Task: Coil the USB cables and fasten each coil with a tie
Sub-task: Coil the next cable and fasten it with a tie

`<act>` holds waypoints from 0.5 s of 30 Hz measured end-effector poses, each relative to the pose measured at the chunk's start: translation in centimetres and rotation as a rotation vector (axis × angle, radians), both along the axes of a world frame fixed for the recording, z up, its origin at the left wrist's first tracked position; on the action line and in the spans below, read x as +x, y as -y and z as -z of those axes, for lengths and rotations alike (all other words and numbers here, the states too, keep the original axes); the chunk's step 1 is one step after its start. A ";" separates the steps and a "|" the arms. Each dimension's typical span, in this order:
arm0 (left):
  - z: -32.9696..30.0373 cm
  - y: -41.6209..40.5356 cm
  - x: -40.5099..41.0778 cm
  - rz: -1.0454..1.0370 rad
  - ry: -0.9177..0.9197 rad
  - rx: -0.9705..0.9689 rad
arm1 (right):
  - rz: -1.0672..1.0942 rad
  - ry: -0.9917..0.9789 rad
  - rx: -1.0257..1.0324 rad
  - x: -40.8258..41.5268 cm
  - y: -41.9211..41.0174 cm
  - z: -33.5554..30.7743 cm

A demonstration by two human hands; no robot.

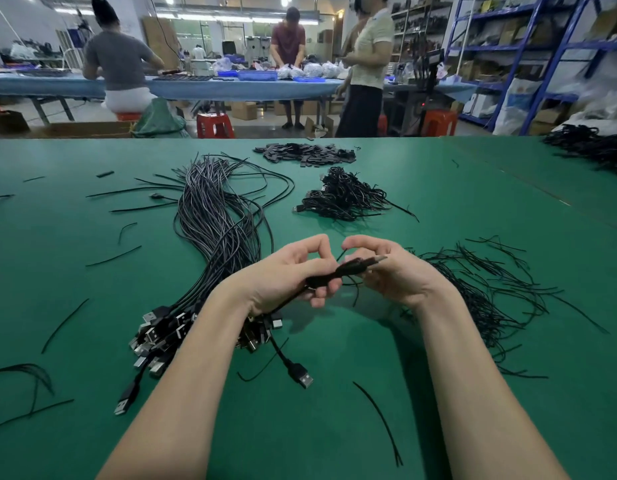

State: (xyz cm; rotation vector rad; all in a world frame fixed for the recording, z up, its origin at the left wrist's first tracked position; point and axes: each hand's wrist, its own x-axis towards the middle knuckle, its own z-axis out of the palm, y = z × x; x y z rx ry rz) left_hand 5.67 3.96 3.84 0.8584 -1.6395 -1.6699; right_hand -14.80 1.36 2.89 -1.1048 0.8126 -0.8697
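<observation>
Left hand (293,275) grips the coiled cable (329,277); right hand (386,268) pinches its tie (364,263). Risk: loosened grip lets the coil spring open.

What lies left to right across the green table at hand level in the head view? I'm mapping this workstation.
Long bundle of uncoiled black USB cables → left hand → folded black cable coil held in both hands → right hand → loose pile of thin black wire ties.

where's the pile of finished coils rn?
Head view: the finished coils pile sits on the green table right of centre, beyond both hands, between the long uncoiled cable bundle and the far black tabs heap.
</observation>
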 end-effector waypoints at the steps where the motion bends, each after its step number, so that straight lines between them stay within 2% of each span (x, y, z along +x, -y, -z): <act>1: 0.0 0.0 0.1 0.017 0.053 -0.024 | -0.025 -0.070 -0.047 -0.3 -0.1 -0.2; 4: 0.4 0.3 0.2 -0.029 0.176 -0.069 | -0.019 -0.336 -0.186 -0.3 -0.2 -1.1; 9: 1.2 1.1 -0.4 -0.214 0.346 -0.207 | 0.131 -0.707 -0.462 1.2 -0.1 -2.5; 11: 1.3 1.3 -0.6 -0.285 0.355 -0.246 | 0.187 -0.739 -0.529 1.8 -0.2 -2.8; 13: 1.2 1.4 -0.5 -0.332 0.364 -0.265 | 0.229 -0.690 -0.508 2.1 -0.1 -2.9; 15: 1.1 1.3 -0.3 -0.303 0.488 -0.337 | 0.221 -0.724 -0.462 2.3 0.0 -2.8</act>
